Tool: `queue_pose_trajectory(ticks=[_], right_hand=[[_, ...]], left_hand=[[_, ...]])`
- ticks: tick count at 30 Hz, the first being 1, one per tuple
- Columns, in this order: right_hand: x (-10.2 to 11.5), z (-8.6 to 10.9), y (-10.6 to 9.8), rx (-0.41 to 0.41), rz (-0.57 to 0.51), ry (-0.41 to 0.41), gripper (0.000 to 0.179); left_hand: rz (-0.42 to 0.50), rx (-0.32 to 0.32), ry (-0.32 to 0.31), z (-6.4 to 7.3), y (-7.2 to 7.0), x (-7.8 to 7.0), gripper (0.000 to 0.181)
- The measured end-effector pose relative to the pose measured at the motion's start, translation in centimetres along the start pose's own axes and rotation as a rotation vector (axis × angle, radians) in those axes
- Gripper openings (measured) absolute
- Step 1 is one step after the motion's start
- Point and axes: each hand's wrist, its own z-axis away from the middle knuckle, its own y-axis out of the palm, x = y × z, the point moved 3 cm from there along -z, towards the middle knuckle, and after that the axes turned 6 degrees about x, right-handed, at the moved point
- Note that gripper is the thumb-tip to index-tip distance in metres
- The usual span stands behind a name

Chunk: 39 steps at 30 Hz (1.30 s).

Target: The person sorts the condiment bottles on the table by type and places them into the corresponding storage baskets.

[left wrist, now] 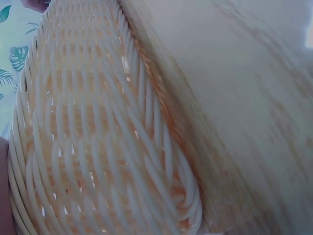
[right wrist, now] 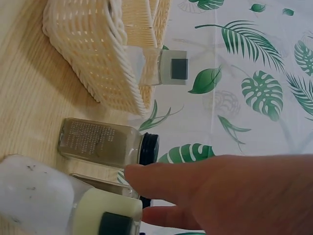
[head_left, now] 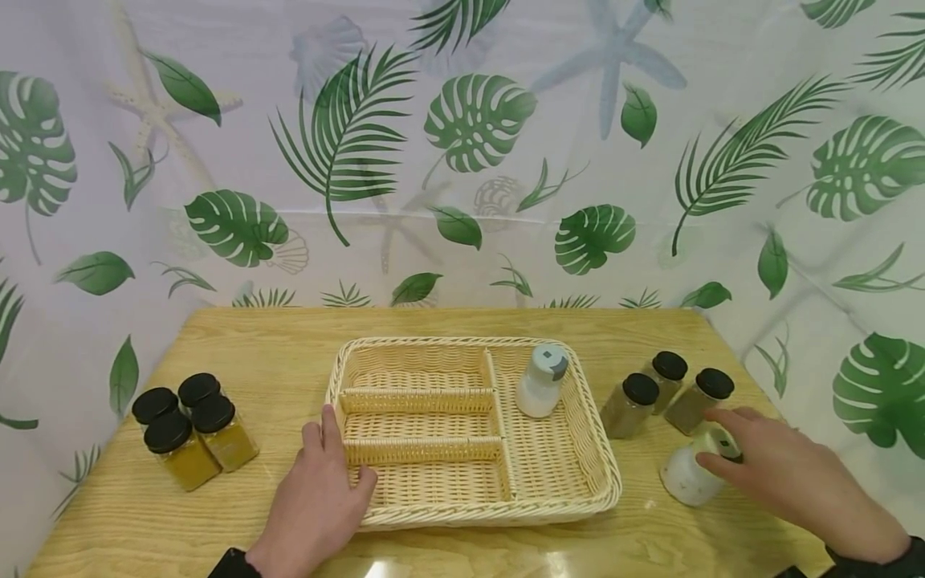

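Observation:
My left hand holds the front left corner of a pale wicker basket, thumb over the rim and fingers along the left side. Long dividers split the basket into narrow left compartments and one long right compartment. A white shaker with a grey-and-white cap stands at the far end of that right compartment. On the table to the right is a second white shaker with a pale green cap. My right hand is at its cap, thumb and forefinger extended on either side. In the right wrist view this shaker overlaps the fingers.
Three black-lidded jars of grey-brown powder stand between the basket and my right hand. Several black-lidded jars of yellow powder are grouped at the table's left. Behind the wooden table hangs a leaf-printed cloth.

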Motion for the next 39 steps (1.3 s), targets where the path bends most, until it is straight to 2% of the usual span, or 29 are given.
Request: queue_pose_trajectory(ticks=[7,15,25,32,39], right_hand=[[-0.2,-0.5,1.1,0.025,-0.002,-0.006,0.074],[-0.3,-0.7,1.9,-0.026,-0.030,-0.071,0.056],[-0.4,-0.8,2.0,-0.022,-0.053,-0.059,0.049],[0.1,-0.4,1.2,-0.075,-0.050,-0.082,0.045],[1.2,0.3,-0.6,-0.107,-0.022,-0.057,0.049]], left_hand=[[-0.006,-0.001,-0.004,0.0,0.0,0.1,0.092],[-0.001,-0.006,-0.011,0.0,0.0,0.1,0.092],[0.013,0.007,-0.016,-0.1,0.2,0.2,0.091],[0.014,-0.011,-0.004,-0.1,0.3,0.2,0.090],[-0.004,-0.039,0.009,-0.1,0.2,0.2,0.090]])
